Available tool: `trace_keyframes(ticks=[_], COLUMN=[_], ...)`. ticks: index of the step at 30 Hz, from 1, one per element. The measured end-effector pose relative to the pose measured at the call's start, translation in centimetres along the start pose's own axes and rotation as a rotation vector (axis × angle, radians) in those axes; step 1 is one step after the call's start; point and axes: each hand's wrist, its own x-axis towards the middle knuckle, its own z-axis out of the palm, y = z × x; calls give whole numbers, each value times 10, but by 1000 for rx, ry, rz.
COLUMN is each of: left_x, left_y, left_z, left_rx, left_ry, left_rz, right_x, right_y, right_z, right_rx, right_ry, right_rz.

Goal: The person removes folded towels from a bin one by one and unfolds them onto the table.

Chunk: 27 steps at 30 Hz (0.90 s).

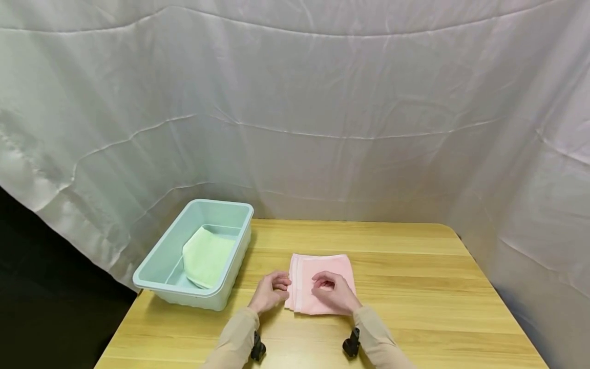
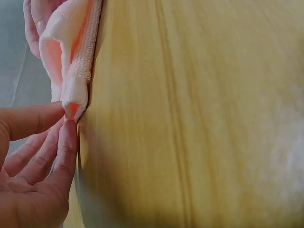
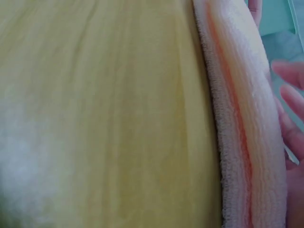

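Observation:
A folded pink towel (image 1: 324,302) with whitish bands along its left side lies on the table. My left hand (image 1: 269,293) is at the towel's left edge; in the left wrist view its thumb and a finger pinch the folded corner of the towel (image 2: 76,90). Over the middle of the towel my right hand (image 1: 338,293) hovers with loosely bent fingers. The right wrist view has its fingers (image 3: 292,126) spread apart beside the layered towel edge (image 3: 256,118), holding nothing visible.
A light blue plastic basin (image 1: 159,287) stands at the table's left, with a folded pale green cloth (image 1: 207,256) inside. Grey curtains (image 1: 345,113) hang behind the wooden table (image 1: 415,282) and along its right side.

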Motion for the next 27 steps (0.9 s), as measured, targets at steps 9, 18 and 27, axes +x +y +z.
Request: trace_keyframes(ticks=[9,18,27], left_x=[-2,-2,-9], left_y=[-1,-2,13], left_z=[-1,0,2], left_rx=[-15,-20,-14], left_ry=[10,11,20], left_rz=[-17,-16,1], right_x=[-1,-5,-9], right_y=[5,3,0], right_z=[1,3,5], right_rx=[-126,-263,-370], right_ry=[-147,-177,-208], right_rz=[-152,-200,-146])
